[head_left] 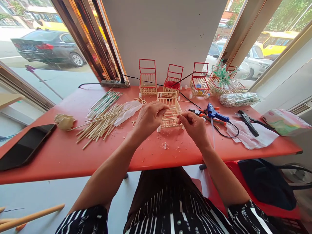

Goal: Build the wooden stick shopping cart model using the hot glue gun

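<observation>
A small shopping cart of pale wooden sticks [172, 112] stands on white wheels on the red table, between my two hands. My left hand [151, 117] is closed in a pinch over the cart's left side, its fingertips by the upper rim. At the right front corner, my right hand [195, 126] also pinches, thumb and index finger together. Whatever either pinch holds is too small or hidden to make out. A blue hot glue gun [215, 113] lies to the right, beside orange-handled pliers [216, 121].
Loose sticks [101, 125] and wrapped stick bundles [104, 102] lie left, near a phone [26, 146]. Red-trimmed finished carts [147, 78] line the wall. A power strip [114, 84] feeds a black cable. Black cutters [248, 123] rest on white tissue [260, 138]. Scraps dot the red table [97, 159].
</observation>
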Tool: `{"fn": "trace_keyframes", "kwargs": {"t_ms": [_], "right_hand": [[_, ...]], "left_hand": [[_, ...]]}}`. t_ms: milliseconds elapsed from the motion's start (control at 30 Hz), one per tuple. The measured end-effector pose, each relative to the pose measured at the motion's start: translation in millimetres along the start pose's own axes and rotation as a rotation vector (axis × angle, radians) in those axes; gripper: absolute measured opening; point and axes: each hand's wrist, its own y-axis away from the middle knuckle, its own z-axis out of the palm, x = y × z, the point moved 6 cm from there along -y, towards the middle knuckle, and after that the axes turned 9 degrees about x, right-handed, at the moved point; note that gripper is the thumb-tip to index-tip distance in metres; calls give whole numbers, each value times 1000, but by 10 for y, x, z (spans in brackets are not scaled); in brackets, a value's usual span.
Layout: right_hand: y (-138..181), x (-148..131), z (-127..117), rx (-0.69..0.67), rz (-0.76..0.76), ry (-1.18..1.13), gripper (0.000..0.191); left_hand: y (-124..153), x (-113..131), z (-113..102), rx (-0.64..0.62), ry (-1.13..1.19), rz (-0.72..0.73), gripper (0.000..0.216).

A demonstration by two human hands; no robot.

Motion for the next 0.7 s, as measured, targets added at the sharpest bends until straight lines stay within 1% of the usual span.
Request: {"fn": "trace_keyframes", "kwargs": {"t_ms": [67, 267, 700], "right_hand": [[-6, 7, -8, 11, 10, -5, 26], [8, -7, 16, -23, -23, -6, 29], [11, -64, 12, -47, -44, 8, 33]], "left_hand": [[5, 14, 10, -2, 15, 10, 24], [31, 60, 57, -3, 27, 48, 21], [47, 80, 71, -13, 36, 27, 21]]}}
